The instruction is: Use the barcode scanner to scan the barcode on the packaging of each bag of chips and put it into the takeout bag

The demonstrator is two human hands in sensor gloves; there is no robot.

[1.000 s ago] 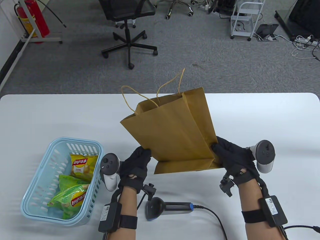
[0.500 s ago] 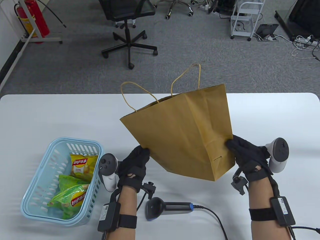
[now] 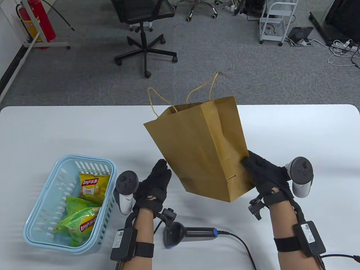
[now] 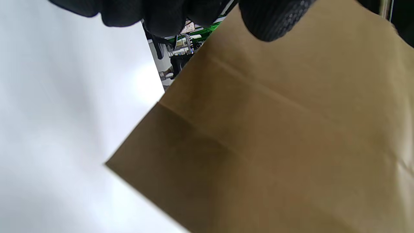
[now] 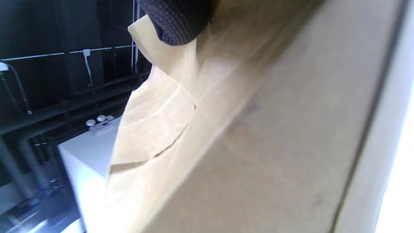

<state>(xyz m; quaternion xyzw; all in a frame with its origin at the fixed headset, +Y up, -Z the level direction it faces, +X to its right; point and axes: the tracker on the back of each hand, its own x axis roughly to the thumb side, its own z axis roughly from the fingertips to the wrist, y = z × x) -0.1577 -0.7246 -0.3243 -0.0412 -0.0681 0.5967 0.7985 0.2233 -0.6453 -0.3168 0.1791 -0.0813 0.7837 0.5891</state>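
Observation:
The brown paper takeout bag (image 3: 201,146) stands tilted at the table's middle, mouth and twine handles pointing away from me. My right hand (image 3: 254,167) grips its lower right side; in the right wrist view a fingertip (image 5: 179,22) presses into the paper takeout bag (image 5: 245,129). My left hand (image 3: 160,174) has straight fingers just beside the bag's lower left edge and holds nothing; its fingertips (image 4: 271,19) hang in front of the takeout bag (image 4: 275,136). The black barcode scanner (image 3: 191,233) lies on the table between my forearms. A yellow chips bag (image 3: 91,186) and green chips bags (image 3: 80,222) lie in the basket.
The light blue plastic basket (image 3: 42,202) stands at the front left of the white table (image 3: 295,135). The scanner's cable (image 3: 242,244) runs off to the front right. An office chair (image 3: 143,31) and a fire extinguisher (image 3: 38,19) stand on the floor beyond the table.
My left hand has let go of the bag's left edge and straightened its fingers. The right hand has swung the bag back to the left, turning it narrower.

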